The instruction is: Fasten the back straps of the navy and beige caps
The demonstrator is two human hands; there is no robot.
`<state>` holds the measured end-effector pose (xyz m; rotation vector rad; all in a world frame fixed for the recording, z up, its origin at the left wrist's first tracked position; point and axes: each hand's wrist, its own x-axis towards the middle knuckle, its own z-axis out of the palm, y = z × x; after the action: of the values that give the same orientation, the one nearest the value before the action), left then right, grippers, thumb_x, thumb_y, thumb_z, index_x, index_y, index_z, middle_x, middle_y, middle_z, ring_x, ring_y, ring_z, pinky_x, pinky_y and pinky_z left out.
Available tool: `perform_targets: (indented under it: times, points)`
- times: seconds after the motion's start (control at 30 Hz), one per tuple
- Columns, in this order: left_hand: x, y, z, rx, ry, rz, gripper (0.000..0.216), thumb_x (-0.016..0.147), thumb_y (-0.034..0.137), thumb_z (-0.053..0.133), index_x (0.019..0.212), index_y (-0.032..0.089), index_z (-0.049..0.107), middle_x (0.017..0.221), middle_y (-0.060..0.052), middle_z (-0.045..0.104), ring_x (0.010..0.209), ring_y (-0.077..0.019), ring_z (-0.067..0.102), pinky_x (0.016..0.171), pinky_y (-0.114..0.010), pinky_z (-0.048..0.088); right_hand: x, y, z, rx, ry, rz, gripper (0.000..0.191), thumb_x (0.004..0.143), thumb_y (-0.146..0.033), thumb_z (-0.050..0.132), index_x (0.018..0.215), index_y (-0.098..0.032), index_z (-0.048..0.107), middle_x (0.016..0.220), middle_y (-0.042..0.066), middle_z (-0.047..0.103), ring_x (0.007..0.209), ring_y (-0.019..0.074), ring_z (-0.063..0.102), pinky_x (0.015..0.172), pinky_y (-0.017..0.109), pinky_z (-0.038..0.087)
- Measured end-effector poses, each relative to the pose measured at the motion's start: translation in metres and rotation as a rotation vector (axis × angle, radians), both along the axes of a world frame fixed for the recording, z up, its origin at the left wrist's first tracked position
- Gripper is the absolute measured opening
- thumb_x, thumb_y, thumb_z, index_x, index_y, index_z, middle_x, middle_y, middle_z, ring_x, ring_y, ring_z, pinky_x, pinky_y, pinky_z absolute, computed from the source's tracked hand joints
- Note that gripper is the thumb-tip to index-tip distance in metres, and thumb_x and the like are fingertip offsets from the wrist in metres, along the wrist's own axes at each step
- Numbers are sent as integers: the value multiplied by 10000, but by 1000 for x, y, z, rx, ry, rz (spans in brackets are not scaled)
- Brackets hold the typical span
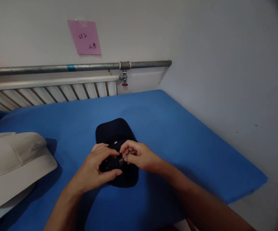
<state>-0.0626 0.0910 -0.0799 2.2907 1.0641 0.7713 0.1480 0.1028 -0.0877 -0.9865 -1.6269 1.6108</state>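
Observation:
A dark navy cap lies flat on the blue mat, its brim pointing away from me. My left hand wraps its fingers and thumb round the cap's back strap. My right hand pinches the same strap from the right, fingers pressed together. Both hands meet over the near half of the cap and hide the buckle.
A beige brimmed hat rests at the left edge of the mat. Behind are a white radiator, a grey pipe with a red valve, and a pink note on the wall. The mat ends at the right wall.

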Motion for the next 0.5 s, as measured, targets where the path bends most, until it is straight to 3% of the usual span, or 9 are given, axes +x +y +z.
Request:
perform_targets:
  times: [0.13,0.3,0.5]
  points:
    - [8,-3,0,153,-1,-42,203,809,303,673,991,232,616,857,-8,707,856,-204,623,948,-433,384,-2,-1,3,-46,88,-17,144,731,-103,570,846,-189,571,708,-41,552,656,85,532,624,223,460]
    - [11,-3,-3,132,-8,-73,191,851,286,633,1037,245,620,898,-11,721,876,-202,632,905,-410,415,-2,-1,5,-101,101,-11,140,718,-108,587,832,-189,574,712,-44,563,656,84,545,640,231,468]
    - [9,-2,-5,99,-81,-75,167,848,265,646,1012,253,624,862,15,722,805,-173,648,980,-440,373,-2,1,1,-78,104,-6,117,717,-120,595,805,-190,562,688,-51,561,624,82,541,622,235,460]
